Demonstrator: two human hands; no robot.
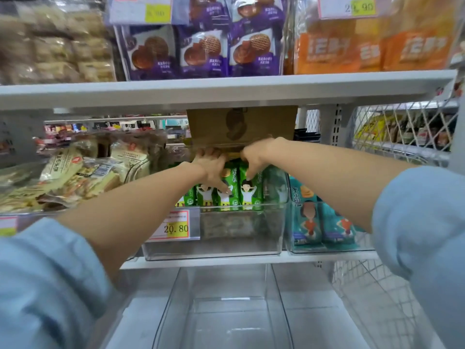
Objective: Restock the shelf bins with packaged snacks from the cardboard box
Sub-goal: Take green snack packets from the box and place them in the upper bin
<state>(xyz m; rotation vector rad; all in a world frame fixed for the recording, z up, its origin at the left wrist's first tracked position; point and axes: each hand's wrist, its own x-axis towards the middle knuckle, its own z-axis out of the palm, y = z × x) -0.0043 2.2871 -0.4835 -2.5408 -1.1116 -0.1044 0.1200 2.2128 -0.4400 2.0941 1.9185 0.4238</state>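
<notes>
A brown cardboard box (241, 125) is tipped up under the upper shelf, above a clear plastic bin (226, 245). Several green snack packs (236, 195) stand in a row inside that bin. My left hand (214, 167) reaches in from the left, its fingers lying over the tops of the green packs, thumb side near the box's lower edge. My right hand (254, 157) comes from the right, fingers curled over the top of a green pack just below the box. Whether either hand also holds the box is hidden.
A bin of beige wrapped cakes (75, 177) sits left; a bin of teal snack packs (324, 222) sits right. Purple cookie bags (203, 54) and orange bags (372, 49) fill the upper shelf. A yellow price tag (176, 226) hangs in front. A clear bin (226, 311) lies below.
</notes>
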